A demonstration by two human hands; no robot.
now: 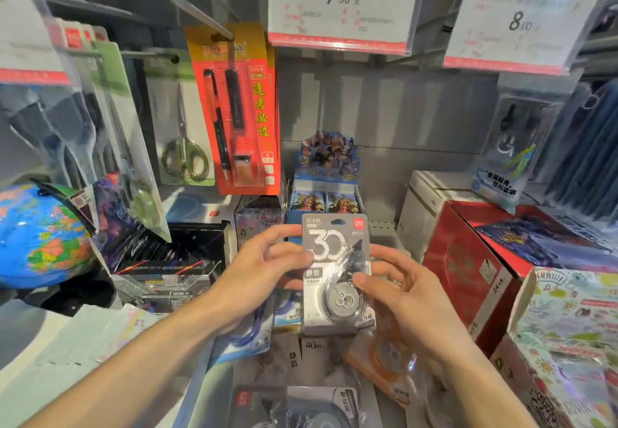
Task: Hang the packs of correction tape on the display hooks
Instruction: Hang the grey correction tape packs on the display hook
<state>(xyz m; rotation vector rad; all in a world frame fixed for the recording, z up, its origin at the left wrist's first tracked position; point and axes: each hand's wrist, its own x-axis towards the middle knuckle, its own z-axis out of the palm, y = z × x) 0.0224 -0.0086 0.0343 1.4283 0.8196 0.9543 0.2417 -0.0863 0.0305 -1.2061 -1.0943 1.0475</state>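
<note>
Now both hands pinch the grey pack (336,273), left hand (267,270) at its left edge, right hand (398,290) at its right, held upright above the shelf clutter. I'd lift it square, hole aligned to a hook I can't see.

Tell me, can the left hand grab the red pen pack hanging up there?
Probably not right now. The left hand is helping the right hand hold the grey correction tape pack. The red pen pack hangs uncovered above, so a freed hand likely could.
</note>
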